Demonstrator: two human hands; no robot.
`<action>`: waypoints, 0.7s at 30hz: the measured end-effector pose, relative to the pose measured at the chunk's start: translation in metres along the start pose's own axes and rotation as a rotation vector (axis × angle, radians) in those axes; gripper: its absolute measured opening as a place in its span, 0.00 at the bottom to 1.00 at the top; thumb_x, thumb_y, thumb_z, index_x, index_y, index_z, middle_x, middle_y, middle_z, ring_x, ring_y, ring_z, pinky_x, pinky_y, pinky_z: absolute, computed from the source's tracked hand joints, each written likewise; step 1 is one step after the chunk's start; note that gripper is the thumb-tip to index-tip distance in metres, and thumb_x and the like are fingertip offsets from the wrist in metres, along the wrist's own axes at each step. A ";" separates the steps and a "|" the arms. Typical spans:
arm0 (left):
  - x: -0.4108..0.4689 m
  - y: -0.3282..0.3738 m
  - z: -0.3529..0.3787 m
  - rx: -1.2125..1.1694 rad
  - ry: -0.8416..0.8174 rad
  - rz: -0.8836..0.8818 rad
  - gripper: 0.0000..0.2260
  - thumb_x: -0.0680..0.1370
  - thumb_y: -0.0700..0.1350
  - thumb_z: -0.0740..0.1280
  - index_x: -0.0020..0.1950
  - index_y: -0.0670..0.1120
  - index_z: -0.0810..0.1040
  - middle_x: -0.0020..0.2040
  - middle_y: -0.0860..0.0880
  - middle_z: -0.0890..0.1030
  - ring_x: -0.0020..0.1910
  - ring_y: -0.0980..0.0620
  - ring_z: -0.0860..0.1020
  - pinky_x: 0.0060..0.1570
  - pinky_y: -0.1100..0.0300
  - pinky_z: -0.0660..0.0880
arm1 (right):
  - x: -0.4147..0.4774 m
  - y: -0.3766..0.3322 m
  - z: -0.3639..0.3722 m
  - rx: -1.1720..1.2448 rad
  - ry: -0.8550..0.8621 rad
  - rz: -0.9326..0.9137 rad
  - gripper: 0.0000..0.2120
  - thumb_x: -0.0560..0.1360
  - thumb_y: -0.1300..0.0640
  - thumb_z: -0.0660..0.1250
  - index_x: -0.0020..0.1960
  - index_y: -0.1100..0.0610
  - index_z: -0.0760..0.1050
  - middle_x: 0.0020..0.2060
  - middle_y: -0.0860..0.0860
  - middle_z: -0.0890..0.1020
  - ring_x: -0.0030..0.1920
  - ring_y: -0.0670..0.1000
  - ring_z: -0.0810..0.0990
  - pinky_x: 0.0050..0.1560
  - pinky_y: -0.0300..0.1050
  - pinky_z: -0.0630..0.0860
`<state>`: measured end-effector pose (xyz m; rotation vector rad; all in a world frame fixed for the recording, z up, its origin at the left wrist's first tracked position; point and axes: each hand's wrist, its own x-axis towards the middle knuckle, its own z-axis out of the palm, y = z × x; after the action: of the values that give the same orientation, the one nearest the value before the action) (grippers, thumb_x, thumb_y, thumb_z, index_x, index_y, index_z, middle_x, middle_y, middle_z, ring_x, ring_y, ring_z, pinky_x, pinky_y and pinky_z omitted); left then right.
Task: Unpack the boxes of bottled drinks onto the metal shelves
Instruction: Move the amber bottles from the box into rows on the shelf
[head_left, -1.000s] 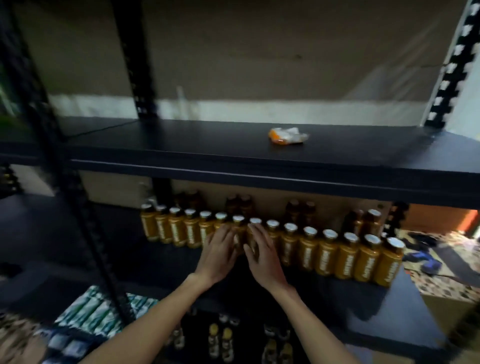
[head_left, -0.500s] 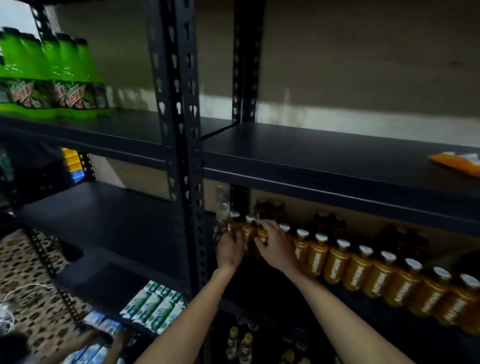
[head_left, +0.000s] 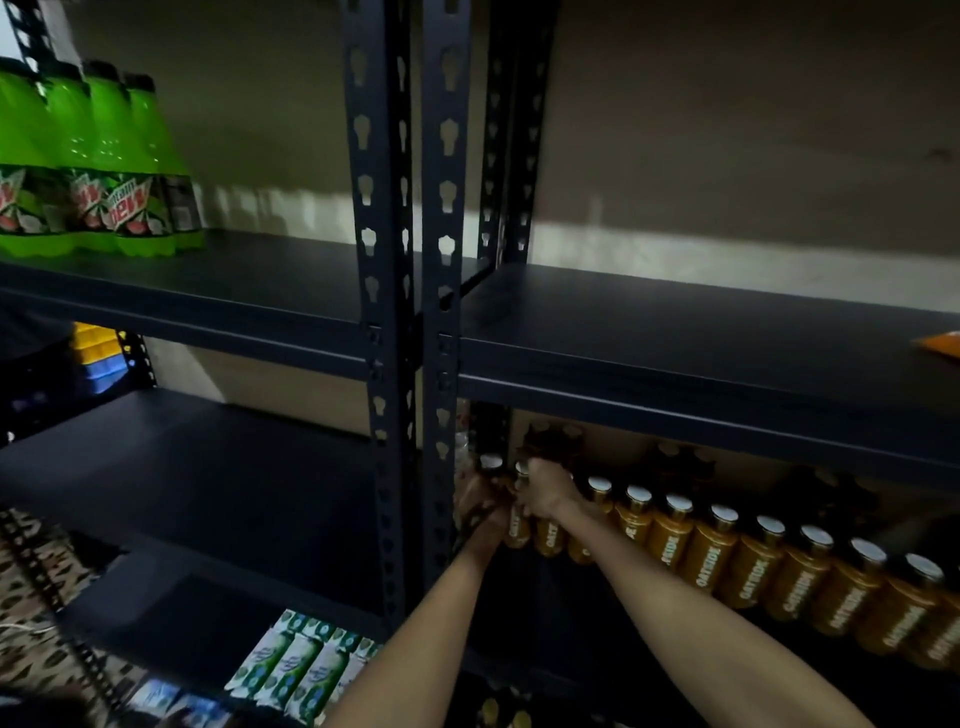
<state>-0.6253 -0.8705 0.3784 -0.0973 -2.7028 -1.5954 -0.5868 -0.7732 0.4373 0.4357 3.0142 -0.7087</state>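
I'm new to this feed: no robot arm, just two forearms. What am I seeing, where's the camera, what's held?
No machine here: a person works bare-handed, and the single camera sits on their head, looking forward and down. Both hands are at the left end of a row of amber bottles on a black metal shelf. The right hand curls over the bottle tops; the left hand is beside it, its grip lost in shadow. Green soda bottles stand upper left. White-green cartons lie below.
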 end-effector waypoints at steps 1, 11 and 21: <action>0.003 -0.002 0.002 -0.027 0.044 0.025 0.32 0.73 0.65 0.63 0.69 0.43 0.73 0.66 0.45 0.76 0.64 0.47 0.76 0.67 0.52 0.71 | 0.000 0.002 0.001 0.021 0.013 0.005 0.02 0.78 0.59 0.67 0.49 0.56 0.78 0.48 0.56 0.84 0.49 0.55 0.85 0.46 0.44 0.78; -0.042 0.013 -0.035 0.066 -0.228 0.066 0.19 0.76 0.53 0.67 0.64 0.54 0.66 0.62 0.51 0.71 0.59 0.51 0.73 0.59 0.49 0.76 | -0.043 0.017 -0.002 0.134 0.039 -0.058 0.23 0.79 0.58 0.69 0.73 0.50 0.71 0.67 0.57 0.72 0.60 0.58 0.80 0.52 0.44 0.78; -0.057 0.031 -0.060 0.456 -0.556 0.212 0.15 0.82 0.38 0.63 0.68 0.46 0.68 0.67 0.46 0.75 0.64 0.49 0.75 0.52 0.61 0.70 | -0.101 0.066 0.014 0.278 0.058 -0.039 0.28 0.75 0.50 0.75 0.72 0.38 0.70 0.61 0.42 0.75 0.62 0.47 0.74 0.68 0.49 0.73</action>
<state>-0.5688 -0.9108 0.4329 -0.9069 -3.2289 -0.9665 -0.4729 -0.7494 0.4035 0.4102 2.9928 -1.1439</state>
